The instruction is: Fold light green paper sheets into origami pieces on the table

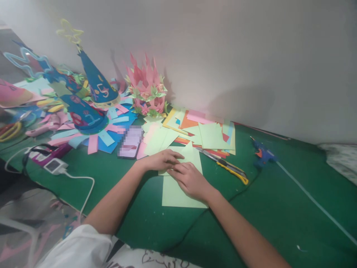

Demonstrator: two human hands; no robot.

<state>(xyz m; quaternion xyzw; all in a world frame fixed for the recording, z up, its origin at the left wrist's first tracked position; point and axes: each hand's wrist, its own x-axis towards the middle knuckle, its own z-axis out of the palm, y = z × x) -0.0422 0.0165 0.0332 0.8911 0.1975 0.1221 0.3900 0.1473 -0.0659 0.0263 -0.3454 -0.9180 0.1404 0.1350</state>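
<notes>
A light green paper sheet [175,195] lies on the green table cover [267,208] in front of me. My left hand [161,160] rests flat on the sheet's upper left part, fingers stretched out. My right hand [189,178] lies on the same sheet just to the right, fingers pressed down against the paper near a fold. The fingertips of both hands almost touch. Neither hand holds anything else.
A yellow utility knife [225,165] lies right of the hands, a blue glue gun [263,153] farther right. Loose coloured sheets [208,132] pile behind. A phone [130,143], blue paper cones [97,83], a pink paper flower craft [146,91], scissors [11,130] and a charger [55,166] fill the left.
</notes>
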